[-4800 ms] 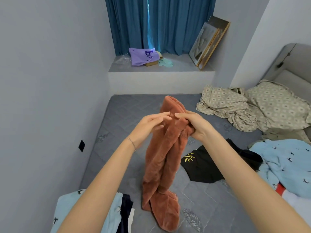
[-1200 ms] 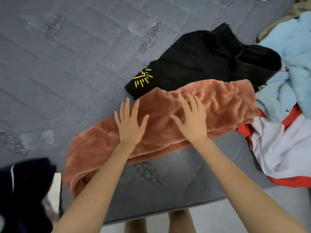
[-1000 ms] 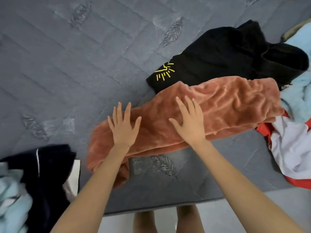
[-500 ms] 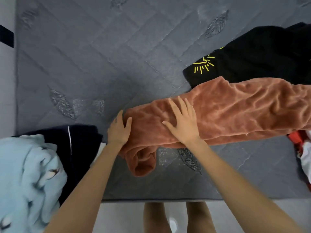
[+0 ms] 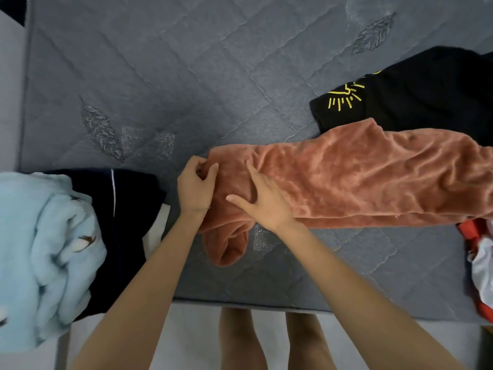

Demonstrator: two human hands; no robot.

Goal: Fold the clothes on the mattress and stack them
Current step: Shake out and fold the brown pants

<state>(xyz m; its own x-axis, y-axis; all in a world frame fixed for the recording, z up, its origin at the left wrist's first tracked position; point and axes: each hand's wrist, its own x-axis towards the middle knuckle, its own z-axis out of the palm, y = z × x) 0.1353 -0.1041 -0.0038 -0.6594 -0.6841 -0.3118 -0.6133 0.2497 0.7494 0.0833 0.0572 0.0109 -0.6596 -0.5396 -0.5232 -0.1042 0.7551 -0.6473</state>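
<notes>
At the mattress's (image 5: 186, 76) near-left corner a pale blue fleece (image 5: 48, 249) lies on a dark navy garment (image 5: 128, 222). Just beside them the left hand (image 5: 196, 185) pinches the left end of the rust fleece garment (image 5: 360, 177) with curled fingers. The right hand (image 5: 262, 201) presses flat on it, fingers straight and close together, thumb spread. The garment's long axis runs left to right along the near edge, its right end overlapping a black garment (image 5: 426, 97).

Soft, even, rather dim light covers the grey mattress (image 5: 186, 76). The rust fleece garment (image 5: 360, 177) on it has a mild sheen and a thin near-edge shadow. Wide-angle distortion bows the mattress's front edge; the light-blue fleece (image 5: 40, 249) at its left end looks smeared.
</notes>
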